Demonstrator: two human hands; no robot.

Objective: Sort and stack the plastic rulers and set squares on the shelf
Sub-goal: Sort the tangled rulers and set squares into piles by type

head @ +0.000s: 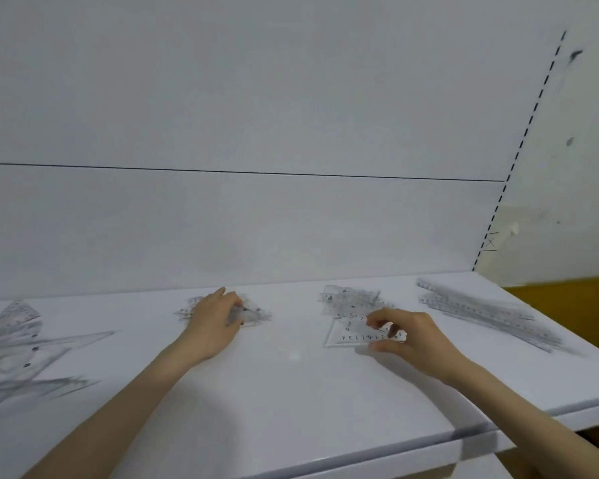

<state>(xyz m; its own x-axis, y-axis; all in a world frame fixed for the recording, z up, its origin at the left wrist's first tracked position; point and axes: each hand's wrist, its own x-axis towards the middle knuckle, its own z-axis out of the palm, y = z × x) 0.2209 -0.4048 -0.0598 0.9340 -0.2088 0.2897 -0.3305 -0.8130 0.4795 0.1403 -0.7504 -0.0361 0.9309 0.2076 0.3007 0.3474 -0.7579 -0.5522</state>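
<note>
Here, right hand (408,337) grip tight on set square (351,335); left hand (215,319) grip unclear, atop pile (256,314).

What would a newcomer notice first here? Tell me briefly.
The right hand pinches a clear plastic triangular set square with printed numbers, right of centre on the white shelf. The left hand rests on a small pile of clear set squares mid-shelf; long clear rulers lie far right.

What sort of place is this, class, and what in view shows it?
Probably a shop or stockroom shelving unit: a white shelf, a slotted upright beside the back panel, and piles of clear rulers and set squares on it.
</note>
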